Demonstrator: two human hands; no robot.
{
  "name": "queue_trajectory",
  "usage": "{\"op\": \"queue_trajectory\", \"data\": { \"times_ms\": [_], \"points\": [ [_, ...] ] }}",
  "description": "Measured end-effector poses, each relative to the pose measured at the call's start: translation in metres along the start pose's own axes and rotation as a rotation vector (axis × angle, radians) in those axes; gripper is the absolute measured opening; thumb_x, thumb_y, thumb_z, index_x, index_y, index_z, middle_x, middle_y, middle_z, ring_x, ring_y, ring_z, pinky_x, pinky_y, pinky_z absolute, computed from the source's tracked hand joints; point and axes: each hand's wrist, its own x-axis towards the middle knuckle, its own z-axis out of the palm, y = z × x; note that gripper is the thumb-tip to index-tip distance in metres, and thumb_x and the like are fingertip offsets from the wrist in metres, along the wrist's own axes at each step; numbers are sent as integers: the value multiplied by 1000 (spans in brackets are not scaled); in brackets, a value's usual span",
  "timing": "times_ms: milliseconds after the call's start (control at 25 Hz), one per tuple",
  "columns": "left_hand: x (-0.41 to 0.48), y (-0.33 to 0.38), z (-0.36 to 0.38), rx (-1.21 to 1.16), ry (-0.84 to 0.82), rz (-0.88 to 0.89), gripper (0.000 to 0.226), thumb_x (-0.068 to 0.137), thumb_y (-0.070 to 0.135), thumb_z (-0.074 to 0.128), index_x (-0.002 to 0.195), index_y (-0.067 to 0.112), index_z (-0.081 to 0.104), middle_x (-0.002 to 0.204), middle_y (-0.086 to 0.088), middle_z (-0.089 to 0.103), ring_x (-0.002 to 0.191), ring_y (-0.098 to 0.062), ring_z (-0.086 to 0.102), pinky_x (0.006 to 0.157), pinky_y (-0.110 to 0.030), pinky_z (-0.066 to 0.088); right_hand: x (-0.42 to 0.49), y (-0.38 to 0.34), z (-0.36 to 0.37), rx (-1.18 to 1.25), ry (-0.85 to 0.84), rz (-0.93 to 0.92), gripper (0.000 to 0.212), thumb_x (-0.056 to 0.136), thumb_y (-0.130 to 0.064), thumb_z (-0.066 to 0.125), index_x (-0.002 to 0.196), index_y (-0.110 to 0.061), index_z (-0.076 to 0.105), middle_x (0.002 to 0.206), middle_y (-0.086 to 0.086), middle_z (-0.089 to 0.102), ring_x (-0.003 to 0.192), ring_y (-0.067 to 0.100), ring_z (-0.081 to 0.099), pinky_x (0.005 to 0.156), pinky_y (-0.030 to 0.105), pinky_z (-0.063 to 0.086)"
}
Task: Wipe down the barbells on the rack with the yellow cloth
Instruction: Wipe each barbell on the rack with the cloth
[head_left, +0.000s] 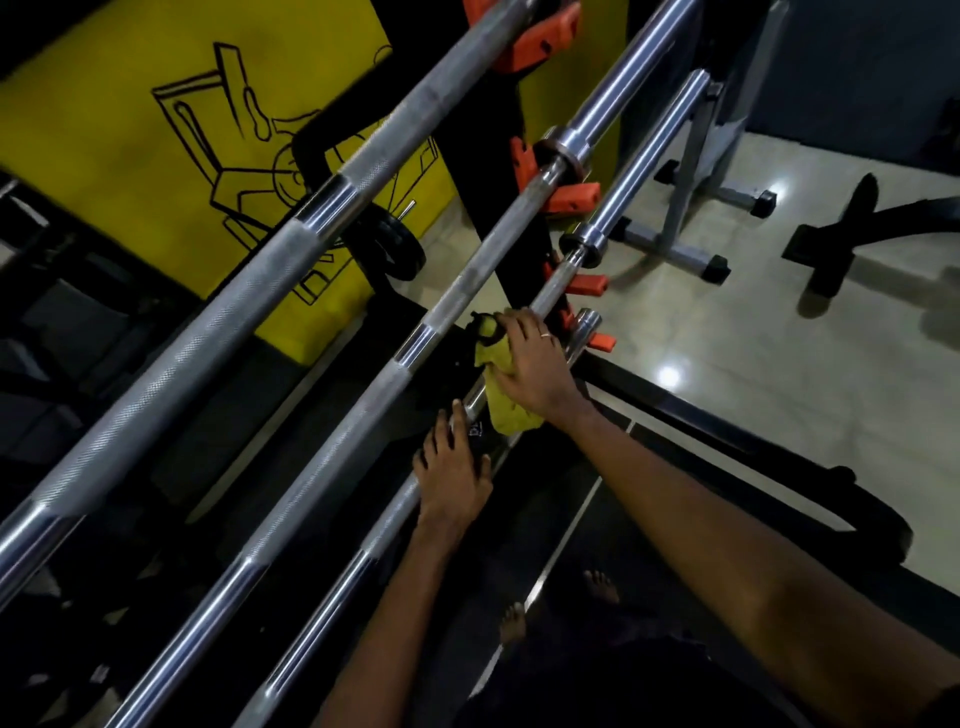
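Observation:
Three steel barbells run diagonally across the rack: the top barbell, the middle barbell and the lowest barbell. My right hand grips the yellow cloth around the lowest barbell, just below the black upright post with its orange hooks. My left hand rests on the same bar a little lower, fingers curled over it. A short bar end shows beside my right hand.
A yellow wall panel with a black drawing stands behind the rack. A grey stand and a black bench leg sit on the pale tiled floor at right. My bare feet are below.

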Motion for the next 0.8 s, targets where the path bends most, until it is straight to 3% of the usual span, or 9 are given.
{"op": "queue_trajectory", "data": {
  "times_ms": [80, 240, 320, 360, 400, 440, 520, 640, 800],
  "points": [
    [9, 4, -3, -17, -10, 6, 93, 86, 37, 56, 155, 22, -3, 159, -10, 20, 138, -33, 29, 108, -54, 26, 11, 10, -12, 6, 55, 46, 71, 86, -44, 68, 146, -17, 42, 147, 14, 38, 132, 34, 42, 105, 50, 44],
    [14, 10, -4, -21, -22, -13, 93, 86, 40, 54, 155, 22, -6, 157, -11, 22, 138, -34, 29, 108, -55, 27, 43, 6, -17, 142, 172, 412, 88, 82, -38, 77, 154, -22, 29, 148, 14, 38, 115, 32, 56, 93, 42, 51],
    [19, 12, -3, -12, -12, 1, 92, 87, 41, 53, 155, 20, -5, 156, -12, 25, 137, -35, 32, 106, -54, 29, 40, -3, -18, 319, 270, 564, 89, 82, -35, 78, 152, -13, 29, 143, 10, 46, 123, 30, 52, 103, 38, 41],
    [23, 12, -3, -1, -5, 16, 91, 88, 41, 53, 155, 20, -4, 156, -12, 26, 135, -35, 34, 105, -54, 31, 32, -7, -17, 404, 304, 615, 83, 85, -33, 76, 150, -9, 32, 144, 11, 46, 129, 29, 47, 95, 32, 35],
    [29, 13, -4, 2, -6, 29, 90, 88, 40, 53, 155, 21, -3, 155, -11, 27, 133, -34, 36, 104, -53, 33, 25, -8, -17, 499, 314, 658, 76, 89, -31, 73, 149, -7, 32, 149, 12, 42, 135, 30, 41, 106, 56, 39],
    [36, 14, -5, -10, -16, 40, 89, 89, 40, 53, 155, 22, -3, 156, -10, 28, 132, -34, 38, 103, -53, 34, 21, -7, -14, 591, 297, 705, 72, 93, -31, 68, 149, -6, 31, 155, 13, 35, 139, 30, 35, 111, 40, 35],
    [47, 15, -8, -43, -27, 70, 87, 90, 38, 52, 155, 25, -4, 156, -8, 27, 132, -34, 39, 103, -54, 36, 26, -6, -15, 676, 293, 774, 67, 96, -32, 64, 147, -7, 30, 155, 14, 33, 140, 31, 35, 108, 40, 37],
    [61, 22, -12, -70, -19, 155, 87, 89, 36, 51, 155, 26, -6, 158, -5, 23, 134, -34, 37, 102, -55, 37, 60, 4, -25, 650, 337, 907, 66, 91, -33, 66, 142, -5, 34, 142, 21, 46, 139, 37, 34, 118, 44, 26],
    [77, 34, -16, -58, -22, 263, 93, 83, 37, 53, 156, 19, -1, 161, -6, 17, 137, -34, 33, 103, -54, 36, 65, 24, -37, 577, 146, 851, 81, 85, -47, 66, 141, -4, 25, 138, 20, 53, 132, 40, 47, 113, 51, 35]
  ]
}}
